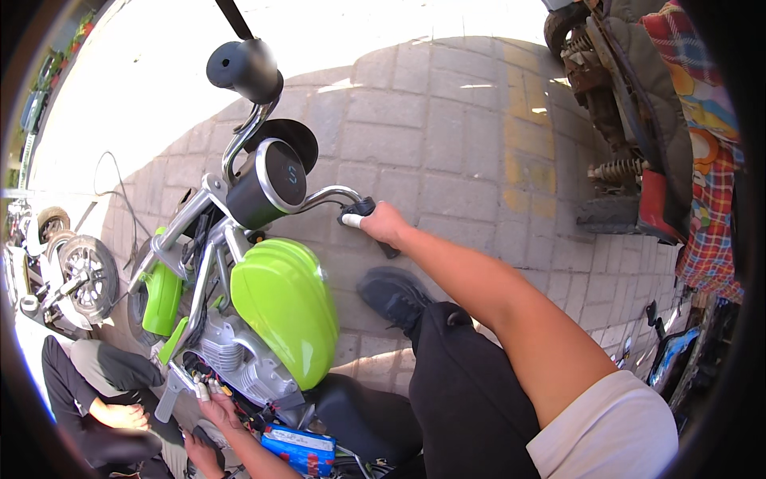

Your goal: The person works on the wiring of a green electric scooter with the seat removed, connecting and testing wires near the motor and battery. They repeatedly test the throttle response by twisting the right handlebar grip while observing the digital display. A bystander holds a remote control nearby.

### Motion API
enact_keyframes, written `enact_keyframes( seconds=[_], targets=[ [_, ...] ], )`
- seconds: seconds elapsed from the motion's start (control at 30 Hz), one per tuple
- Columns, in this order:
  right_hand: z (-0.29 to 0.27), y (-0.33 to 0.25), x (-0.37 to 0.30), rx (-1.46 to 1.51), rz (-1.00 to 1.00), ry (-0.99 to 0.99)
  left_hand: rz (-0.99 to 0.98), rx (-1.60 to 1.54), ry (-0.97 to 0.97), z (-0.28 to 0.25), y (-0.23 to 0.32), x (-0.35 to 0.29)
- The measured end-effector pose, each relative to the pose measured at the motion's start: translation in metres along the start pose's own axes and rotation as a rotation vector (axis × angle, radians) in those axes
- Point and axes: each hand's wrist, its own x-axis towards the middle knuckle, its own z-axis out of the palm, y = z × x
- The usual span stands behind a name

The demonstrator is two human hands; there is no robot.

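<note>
A small motorcycle with a bright green tank (pixel 283 307) stands in front of me, its handlebar turned. My right hand (pixel 381 223), one finger wrapped in white, is closed around the black handlebar grip (pixel 359 211) on the right. Low on the left, my left hand (pixel 217 405), also with white-wrapped fingertips, reaches in beside the silver engine (pixel 243 359) among loose coloured wires. Its fingers are bent together there; what they pinch is too small to tell. A blue-wrapped battery pack (pixel 299 449) lies next to my left forearm. The round gauge (pixel 285 177) is lit.
Another person's hand (pixel 124 415) rests at the lower left, close to the motorcycle's frame. Spare wheels (pixel 88 267) and parts stand at the far left. A vehicle with a plaid cover (pixel 710 239) is at the right. My shoe (pixel 392 294) stands on the paving.
</note>
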Motion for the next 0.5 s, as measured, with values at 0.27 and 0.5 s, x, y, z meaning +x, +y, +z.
enact_keyframes(
  seconds=[0.27, 0.5],
  targets=[
    [0.004, 0.000, 0.001, -0.065, -0.037, 0.005, -0.014, 0.033, 0.029, -0.011, 0.000, 0.004],
    [-0.014, 0.036, 0.025, 0.253, -0.068, -0.269, -0.013, 0.047, 0.006, -0.003, -0.001, 0.006]
  ],
)
